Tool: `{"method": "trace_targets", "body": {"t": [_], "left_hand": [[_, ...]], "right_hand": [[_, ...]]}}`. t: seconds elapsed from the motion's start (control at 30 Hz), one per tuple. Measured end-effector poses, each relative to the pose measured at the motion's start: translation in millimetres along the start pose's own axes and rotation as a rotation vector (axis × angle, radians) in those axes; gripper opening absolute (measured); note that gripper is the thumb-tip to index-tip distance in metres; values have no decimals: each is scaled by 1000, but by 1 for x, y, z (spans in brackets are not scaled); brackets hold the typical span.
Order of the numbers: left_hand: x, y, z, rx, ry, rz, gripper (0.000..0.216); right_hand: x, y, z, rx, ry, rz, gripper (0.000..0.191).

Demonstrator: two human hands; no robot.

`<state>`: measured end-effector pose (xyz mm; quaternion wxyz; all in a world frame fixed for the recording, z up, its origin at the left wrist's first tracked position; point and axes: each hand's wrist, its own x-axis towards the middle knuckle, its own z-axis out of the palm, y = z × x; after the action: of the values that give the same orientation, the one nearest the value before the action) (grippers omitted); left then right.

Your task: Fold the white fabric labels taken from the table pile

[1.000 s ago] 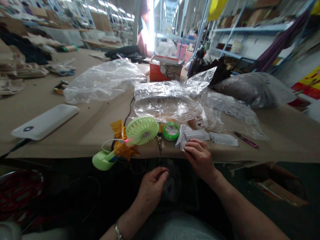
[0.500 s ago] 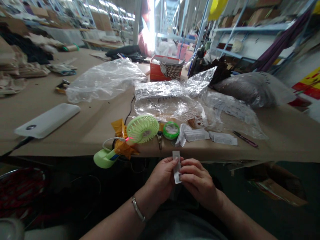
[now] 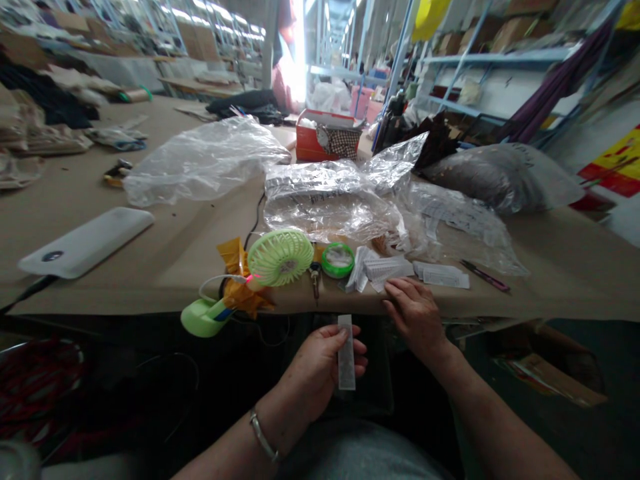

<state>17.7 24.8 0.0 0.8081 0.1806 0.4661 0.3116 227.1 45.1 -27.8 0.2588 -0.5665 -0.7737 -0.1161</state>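
Nearest the camera, the left hand (image 3: 320,363) is closed on a white label strip (image 3: 346,353), which is held upright below the bench (image 3: 175,257) edge with the thumb across its lower half. The strip is thin, flat and rectangular, with a faint woven or printed grain.

The right hand (image 3: 417,317) lies palm down at the bench edge with its fingers loosely bent. It grips nothing that shows, and its fingertips touch the near side of a label stack (image 3: 387,269).

Judged step: one strip is in hand and the other hand is at the supply. Lifting a single strip from that loose, fanned stack would call for a fine fingertip pinch, since the strips are limp and overlapping.

Left of the stack are a round green tin (image 3: 339,260), a small key (image 3: 315,277) and a ribbed pale-green plastic fan (image 3: 280,257) bound with yellow tape. A smooth white power bank (image 3: 85,241) lies well to the left. Beyond are crinkled clear plastic bags (image 3: 330,207), then a red box (image 3: 320,137).
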Motion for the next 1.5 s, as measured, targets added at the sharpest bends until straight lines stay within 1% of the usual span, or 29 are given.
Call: {"method": "trace_targets", "body": {"t": [0.13,0.23,0.3,0.37,0.43,0.47,0.6,0.73,0.87,1.0,1.07,1.2,1.27,1.33,1.4,1.47,1.5], "left_hand": [[-1,2,-2,7,-15,-12,15],[-1,4,-3,-10,-49,-31,16],[0,4,-3,-40,-97,-44,17],[0,5,-2,-95,-146,-31,14],[-1,5,-1,-156,-172,6,10],[-2,5,-1,-178,-173,21,8],[-3,4,-1,-215,-171,18,4],[-1,1,-4,-249,-180,14,9],[-1,1,-6,-230,-202,26,9],[-3,2,-5,-163,-225,34,14],[-2,1,-4,-154,-218,37,14],[0,-1,-4,-175,-166,38,11],[0,0,-4,-161,-131,29,8],[-2,2,-5,-114,-86,-6,7],[-3,3,-5,-62,-39,-44,10],[-2,3,-6,-40,0,-67,10],[-2,3,-6,-39,14,-75,9]], "right_hand": [[1,7,-3,193,125,1,9],[2,-3,-10,351,186,-19,9],[0,-20,-17,450,144,-122,10],[-4,-40,-21,528,61,-275,10],[-9,-57,-23,545,-3,-382,10],[-10,-63,-22,533,-24,-408,11],[-13,-70,-20,497,-70,-420,15],[-13,-70,-22,504,-115,-441,16],[-14,-71,-23,502,-116,-445,16],[-14,-71,-20,504,-115,-442,17],[-14,-73,-19,513,-107,-442,16],[-15,-75,-22,552,-99,-432,13],[-16,-68,-25,550,-86,-404,20],[-17,-49,-28,479,-39,-313,30],[-18,-20,-30,315,42,-142,36],[-21,13,-31,80,107,53,44],[-23,27,-31,-28,118,110,49]]}}
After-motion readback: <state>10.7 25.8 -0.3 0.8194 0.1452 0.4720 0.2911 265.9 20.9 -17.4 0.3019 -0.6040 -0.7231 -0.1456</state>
